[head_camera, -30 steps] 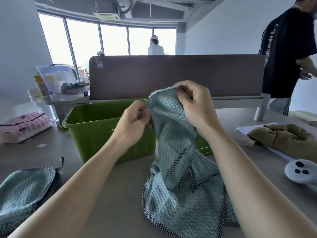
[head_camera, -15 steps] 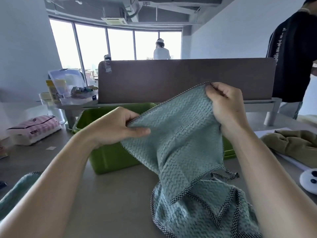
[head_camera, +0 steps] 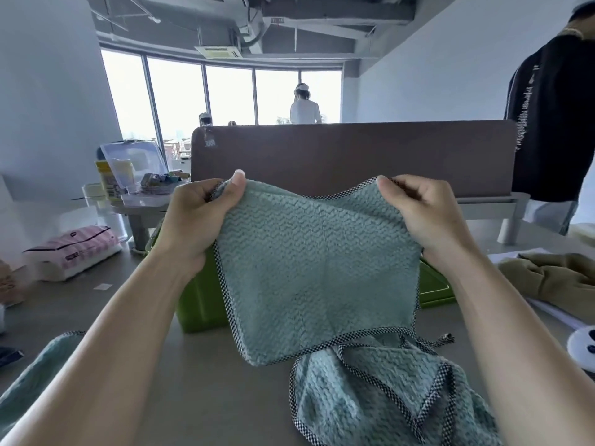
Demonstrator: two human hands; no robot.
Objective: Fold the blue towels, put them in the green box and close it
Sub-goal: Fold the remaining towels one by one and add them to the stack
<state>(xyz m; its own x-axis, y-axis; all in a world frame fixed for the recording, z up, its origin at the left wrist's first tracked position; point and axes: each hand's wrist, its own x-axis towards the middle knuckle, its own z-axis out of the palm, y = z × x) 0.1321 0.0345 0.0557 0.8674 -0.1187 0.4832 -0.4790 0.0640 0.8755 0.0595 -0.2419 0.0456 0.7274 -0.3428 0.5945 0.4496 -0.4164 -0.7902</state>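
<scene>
Nearest me, a second towel (head_camera: 386,397) is lying crumpled on the bench (head_camera: 199,381), and part of a third (head_camera: 35,375) is showing at the low left edge. Both seem to be waiting their turn.

Above them I am holding the towel (head_camera: 315,268) up by its top corners. My left hand (head_camera: 199,217) is pinching one corner between thumb and fingers, and my right hand (head_camera: 418,214) is gripping the other the same way. The cloth is hanging flat and open between them, its checked hem clear of the bench. I judge this spread is for squaring it before a first fold.

The box (head_camera: 196,304) is sitting right behind the hanging cloth, mostly hidden by it; I cannot tell what is in it. It looks close enough for folded towels to go straight in.

The bench is grey and smooth. A pink pack (head_camera: 77,249) is lying at the left, and an olive cloth (head_camera: 553,278) at the right. Beyond, a brown divider (head_camera: 354,156) is closing off the bench, with windows (head_camera: 225,91) behind and a person in black (head_camera: 553,123) standing at the right.
</scene>
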